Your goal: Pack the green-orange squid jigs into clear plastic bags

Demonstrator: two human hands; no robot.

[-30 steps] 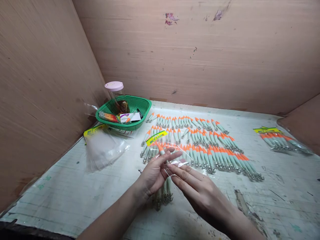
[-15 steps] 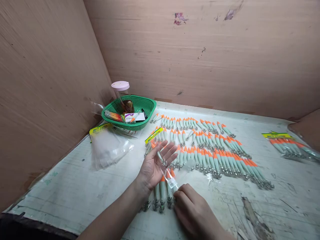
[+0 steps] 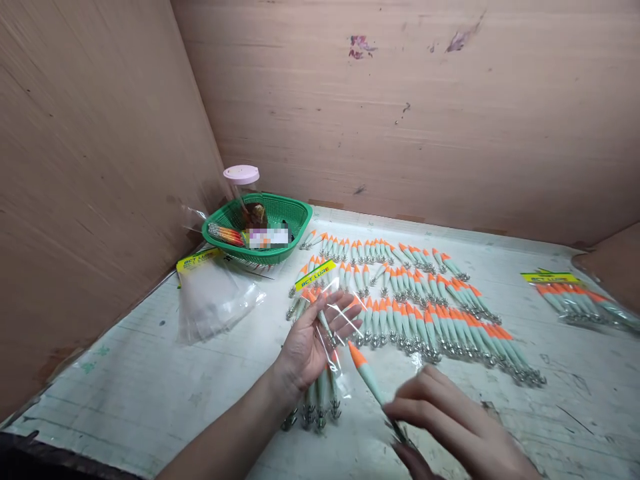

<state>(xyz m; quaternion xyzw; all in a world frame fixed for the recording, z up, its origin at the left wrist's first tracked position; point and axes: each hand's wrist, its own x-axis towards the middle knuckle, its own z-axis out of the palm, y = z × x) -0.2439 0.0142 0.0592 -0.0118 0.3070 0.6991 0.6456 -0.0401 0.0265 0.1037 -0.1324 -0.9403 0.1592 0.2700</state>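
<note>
My left hand (image 3: 307, 347) is palm up, its thumb holding a clear plastic bag (image 3: 338, 377) with a yellow "BCT LURE" header (image 3: 316, 275). At least one squid lure (image 3: 324, 321) shows at the thumb, seen through the film. In my right hand (image 3: 445, 417), fingers and thumb pinch another squid lure (image 3: 367, 373) near its hook end. Its orange tip points up and left, close beside the bag's mouth. Under my left wrist lie several lures (image 3: 323, 400), partly hidden. Beyond the hands spread rows of orange-and-pale-green lures (image 3: 405, 323).
A green basket (image 3: 295, 247) at the back left holds a pink-lidded jar (image 3: 242, 175), more lures and a card. Header bags (image 3: 213, 300) are fanned out in front of it. Filled bags (image 3: 565, 297) lie at the far right. Board walls close off the back and left.
My right hand has moved right, away from the bag's mouth, and a squid lure now shows clearly in its fingers. My left hand has stayed nearly in place with the bag.
</note>
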